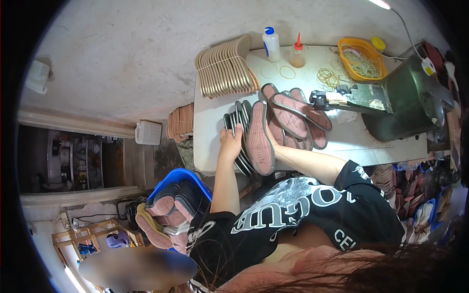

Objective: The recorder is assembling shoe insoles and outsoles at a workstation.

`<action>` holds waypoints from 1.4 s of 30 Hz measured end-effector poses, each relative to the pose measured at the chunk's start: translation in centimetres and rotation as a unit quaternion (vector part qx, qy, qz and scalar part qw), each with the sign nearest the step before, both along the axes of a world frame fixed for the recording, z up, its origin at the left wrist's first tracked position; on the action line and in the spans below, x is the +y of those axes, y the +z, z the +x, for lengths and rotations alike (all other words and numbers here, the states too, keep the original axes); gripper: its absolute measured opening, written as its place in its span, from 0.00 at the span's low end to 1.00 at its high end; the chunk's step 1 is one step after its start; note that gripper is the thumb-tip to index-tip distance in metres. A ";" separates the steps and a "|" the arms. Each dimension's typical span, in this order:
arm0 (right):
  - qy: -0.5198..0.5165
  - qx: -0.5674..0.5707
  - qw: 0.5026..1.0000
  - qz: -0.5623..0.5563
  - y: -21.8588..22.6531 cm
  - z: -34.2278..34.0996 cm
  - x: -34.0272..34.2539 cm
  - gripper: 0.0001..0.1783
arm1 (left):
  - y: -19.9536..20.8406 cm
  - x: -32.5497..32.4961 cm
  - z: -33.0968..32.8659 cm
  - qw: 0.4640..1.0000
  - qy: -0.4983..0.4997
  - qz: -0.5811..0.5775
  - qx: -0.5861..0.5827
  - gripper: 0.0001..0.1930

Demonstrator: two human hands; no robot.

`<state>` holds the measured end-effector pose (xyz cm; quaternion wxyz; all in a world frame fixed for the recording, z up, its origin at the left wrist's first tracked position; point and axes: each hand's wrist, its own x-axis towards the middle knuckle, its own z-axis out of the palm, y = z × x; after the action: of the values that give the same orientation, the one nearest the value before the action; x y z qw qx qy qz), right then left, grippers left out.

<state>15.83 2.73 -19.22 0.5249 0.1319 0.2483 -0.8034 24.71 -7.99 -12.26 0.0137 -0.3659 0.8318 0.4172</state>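
Between my two hands stands a row of shoe soles (261,141) with black edges, tilted up on edge at the table's front. The rightmost one shows its pinkish inner face. At the left side of the row my left hand (230,142) is closed round the soles, its thumb on their edges. From the right my right hand (272,138) grips the same row; its fingers are mostly hidden behind the pink-faced sole. Right beside it lies a loose heap of similar pink soles (292,122), overlapping one another.
A banded row of beige insoles (227,68), two squeeze bottles (271,46) and a yellow basket (361,71) of rubber bands stand along the table's back. A dark green machine (410,102) reaches over the right side. A blue tub (168,183) of soles sits lower left.
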 end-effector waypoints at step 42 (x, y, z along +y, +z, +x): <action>0.027 0.792 0.431 0.432 20.0 -7.0 1.3 0.14 | 0.7 4.2 -0.1 0.977 -0.043 -0.206 0.014 0.32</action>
<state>8.79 4.05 0.74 -0.0055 -0.3591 0.8732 -0.3296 24.60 -3.82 -11.54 -0.0559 -0.3184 0.9151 0.2411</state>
